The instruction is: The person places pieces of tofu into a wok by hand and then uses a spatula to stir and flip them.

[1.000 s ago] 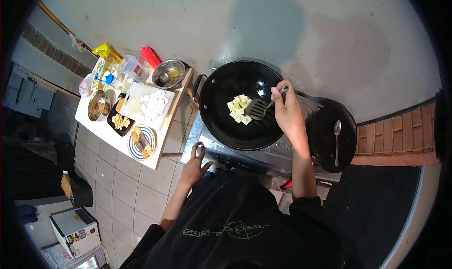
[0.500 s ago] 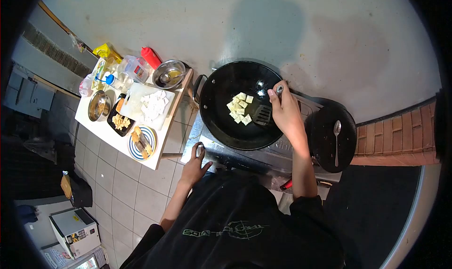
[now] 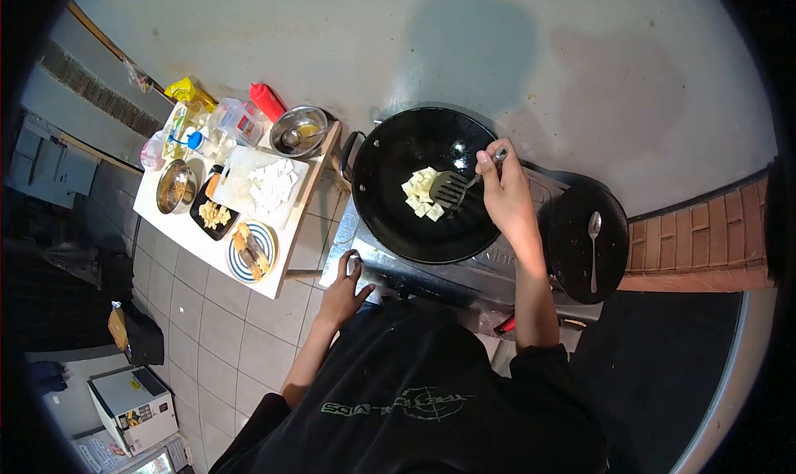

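My right hand (image 3: 506, 190) is closed around the handle of a slotted spatula (image 3: 450, 189). The spatula's head lies in a black wok (image 3: 398, 233), against the right side of a small heap of pale cubes (image 3: 421, 190), perhaps tofu. Some of the cubes may be hidden under the blade. Fingers apart, my left hand (image 3: 342, 296) rests by the front left edge of the metal stove (image 3: 373, 267) and holds nothing.
Right of the wok, a spoon (image 3: 594, 250) lies on a black pan (image 3: 572, 242). The side table (image 3: 207, 242) carries a cutting board (image 3: 235, 179) with white pieces, a striped plate (image 3: 269, 246), metal bowls (image 3: 286, 148), a black tray (image 3: 220, 225) and a red bottle (image 3: 267, 102).
The spatula head has slid left across the wok up to the cubes, pushing them closer together. My right hand has tilted along with the handle; my left hand stays put.
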The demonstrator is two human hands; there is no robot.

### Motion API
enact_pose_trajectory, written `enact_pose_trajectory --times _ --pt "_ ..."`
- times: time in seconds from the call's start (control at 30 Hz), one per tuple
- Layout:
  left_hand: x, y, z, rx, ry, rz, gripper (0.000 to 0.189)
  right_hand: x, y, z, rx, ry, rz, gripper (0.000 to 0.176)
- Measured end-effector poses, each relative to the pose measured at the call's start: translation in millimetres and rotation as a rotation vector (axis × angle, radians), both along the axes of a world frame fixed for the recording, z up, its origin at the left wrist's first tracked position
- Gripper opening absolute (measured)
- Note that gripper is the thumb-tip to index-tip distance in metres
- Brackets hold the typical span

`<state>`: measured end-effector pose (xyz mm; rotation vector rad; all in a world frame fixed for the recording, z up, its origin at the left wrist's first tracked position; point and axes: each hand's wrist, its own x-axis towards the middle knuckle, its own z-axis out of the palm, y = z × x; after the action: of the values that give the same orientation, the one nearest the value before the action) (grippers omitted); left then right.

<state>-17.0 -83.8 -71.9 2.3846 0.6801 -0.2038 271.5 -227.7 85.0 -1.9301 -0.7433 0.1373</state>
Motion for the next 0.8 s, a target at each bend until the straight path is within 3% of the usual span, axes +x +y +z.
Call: enact_pose_trajectory --times 0.2,0.33,0.53,0.73,0.8 --pt "-1.0 0.7 -4.1 -0.002 0.009 0.003 0.065 1.6 -1.0 1.4 -0.146 -0.083 0.009 0.021" --pt "-2.7 2.0 -10.9 0.011 -0.018 -0.002 0.064 -1.9 -0.1 2.5 -0.045 -0.003 0.012 0.021" --pt "0.5 0.2 -1.5 -0.005 0.007 0.002 0.064 -1.0 -1.9 1.7 -0.182 -0.110 -0.015 0.021" --pt "-0.2 0.5 -2.4 -0.012 0.009 0.003 0.064 1.2 -2.2 -1.2 0.009 0.021 -0.001 0.022" --pt "0.6 0.3 -1.7 -0.018 0.001 0.008 0.063 1.9 -3.1 1.4 -0.168 -0.019 0.009 0.022"
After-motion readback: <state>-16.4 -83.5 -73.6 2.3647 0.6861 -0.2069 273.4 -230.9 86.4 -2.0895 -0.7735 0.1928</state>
